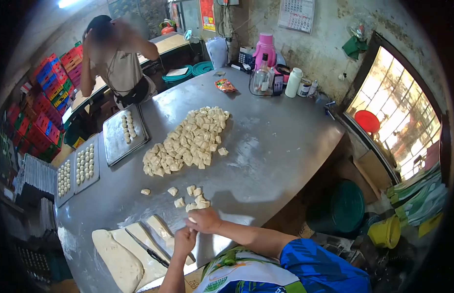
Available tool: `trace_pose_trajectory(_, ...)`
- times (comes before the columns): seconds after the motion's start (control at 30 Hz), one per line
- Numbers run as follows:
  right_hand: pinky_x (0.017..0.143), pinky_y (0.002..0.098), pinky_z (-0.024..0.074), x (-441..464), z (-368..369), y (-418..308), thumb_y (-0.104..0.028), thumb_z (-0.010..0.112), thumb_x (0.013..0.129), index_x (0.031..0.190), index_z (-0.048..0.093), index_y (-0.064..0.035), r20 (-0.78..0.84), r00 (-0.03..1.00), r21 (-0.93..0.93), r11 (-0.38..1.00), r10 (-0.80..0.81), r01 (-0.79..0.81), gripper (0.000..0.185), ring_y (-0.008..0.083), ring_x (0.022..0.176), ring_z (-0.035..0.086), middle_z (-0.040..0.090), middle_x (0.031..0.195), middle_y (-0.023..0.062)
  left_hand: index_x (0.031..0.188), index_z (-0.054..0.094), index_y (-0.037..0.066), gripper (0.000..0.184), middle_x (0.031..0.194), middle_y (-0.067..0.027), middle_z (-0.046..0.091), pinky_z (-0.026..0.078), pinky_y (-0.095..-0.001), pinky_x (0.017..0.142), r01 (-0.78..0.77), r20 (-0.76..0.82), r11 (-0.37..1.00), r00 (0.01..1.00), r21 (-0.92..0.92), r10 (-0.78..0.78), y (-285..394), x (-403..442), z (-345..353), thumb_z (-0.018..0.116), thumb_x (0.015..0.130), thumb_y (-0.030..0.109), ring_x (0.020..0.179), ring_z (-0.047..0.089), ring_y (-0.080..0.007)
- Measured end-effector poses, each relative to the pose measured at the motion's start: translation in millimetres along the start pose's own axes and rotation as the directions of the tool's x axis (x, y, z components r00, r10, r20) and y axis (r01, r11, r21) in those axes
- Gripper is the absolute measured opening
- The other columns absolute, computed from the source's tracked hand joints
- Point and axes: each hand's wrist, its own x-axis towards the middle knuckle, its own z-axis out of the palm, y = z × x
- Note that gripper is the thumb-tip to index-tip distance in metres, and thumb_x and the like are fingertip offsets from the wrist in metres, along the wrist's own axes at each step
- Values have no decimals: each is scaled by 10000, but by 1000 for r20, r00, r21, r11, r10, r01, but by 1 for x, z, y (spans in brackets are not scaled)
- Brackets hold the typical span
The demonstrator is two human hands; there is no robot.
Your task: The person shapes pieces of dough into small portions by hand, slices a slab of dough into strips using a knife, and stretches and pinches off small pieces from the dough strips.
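Note:
My left hand (184,240) is closed at the narrow dough strip (158,226) near the table's front edge, covering part of it. Just beyond, my right hand (206,220) has its fingers closed on a small piece of dough (191,220). Several cut dough pieces (200,201) lie right past its fingers. To the left is a large flat dough slab (120,259), with a cut band of dough (148,239) beside it. A dark-handled knife (144,246) rests along that band. Farther back, a big heap of dough pieces (188,139) covers the middle of the table.
Trays of dough balls (85,166) line the left edge, near a larger tray (113,146). A pink thermos (265,49), a glass bottle (261,75) and a white bottle (293,83) stand at the back. Another person (120,66) stands across the table, arms raised.

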Motion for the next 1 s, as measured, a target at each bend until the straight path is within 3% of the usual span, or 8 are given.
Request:
trace_pose_trajectory(0.07, 763, 412, 489, -4, -8, 9, -346, 695, 853, 1066, 649, -98, 32, 993, -93, 989, 117, -113, 330, 287, 918, 640, 660, 1031, 81, 1146, 670, 5, 279, 707, -31, 626, 434, -291, 552, -90, 46, 985, 995, 149, 84, 13, 4, 0, 661, 869, 33, 570, 500, -169)
trace_pose_trajectory(0.23, 760, 430, 483, -1, 0, 28, -324, 671, 873, 1009, 646, -96, -73, 994, -129, 989, -84, 74, 267, 302, 903, 639, 671, 1036, 88, 1109, 677, 1, 245, 731, -60, 663, 442, -318, 544, 21, -147, 985, 988, -173, -47, 32, 10, -11, 637, 868, 23, 559, 522, -205)
trace_pose_trajectory(0.4, 747, 441, 482, -10, -14, -14, -327, 662, 867, 990, 640, -94, 206, 940, 355, 916, -271, 186, 264, 312, 852, 644, 681, 1021, 107, 1117, 671, 2, 234, 729, -48, 661, 441, -324, 547, -408, -562, 841, 626, 355, 541, -1, 38, 8, 633, 890, 48, 573, 535, -175)
trace_pose_trajectory(0.47, 724, 429, 485, -9, -14, -21, -318, 654, 873, 984, 634, -90, -80, 937, 306, 886, -341, 349, 254, 304, 820, 645, 682, 1001, 110, 1103, 680, -1, 232, 741, -64, 671, 458, -332, 566, -241, -504, 961, 852, -138, 142, -2, 26, -2, 624, 880, 33, 592, 558, -189)
trace_pose_trajectory(0.53, 702, 416, 487, -10, -14, -23, -309, 645, 879, 979, 628, -86, -362, 849, 218, 851, -385, 478, 245, 296, 787, 647, 682, 981, 113, 1088, 689, -5, 232, 752, -80, 681, 476, -339, 585, 57, -219, 824, 952, -563, -216, 6, 16, -10, 614, 870, 19, 611, 581, -202)
trace_pose_trajectory(0.7, 661, 395, 487, 4, -9, 21, -288, 658, 882, 971, 615, -90, -52, 997, -168, 984, 53, -61, 221, 279, 743, 643, 675, 932, 109, 990, 711, -13, 165, 748, -95, 686, 489, -325, 604, 21, 82, 958, 996, 287, -47, 48, 3, 2, 609, 868, 31, 642, 603, -204)
trace_pose_trajectory(0.87, 607, 389, 476, 10, -6, 2, -322, 667, 881, 901, 607, -89, -254, 963, -30, 996, -87, 82, 242, 287, 691, 632, 664, 841, 93, 896, 709, -11, 120, 733, -99, 693, 489, -351, 600, 127, -111, 979, 983, -162, -146, 45, 4, -6, 611, 885, 56, 633, 613, -246)
trace_pose_trajectory(1.0, 588, 381, 466, -6, -18, -22, -368, 672, 879, 874, 598, -86, -433, 863, 139, 927, -260, 349, 291, 279, 672, 627, 650, 809, 93, 921, 712, -7, 123, 739, -90, 700, 486, -350, 611, 68, -163, 985, 982, -158, -94, 49, 13, -10, 622, 903, 76, 633, 612, -241)
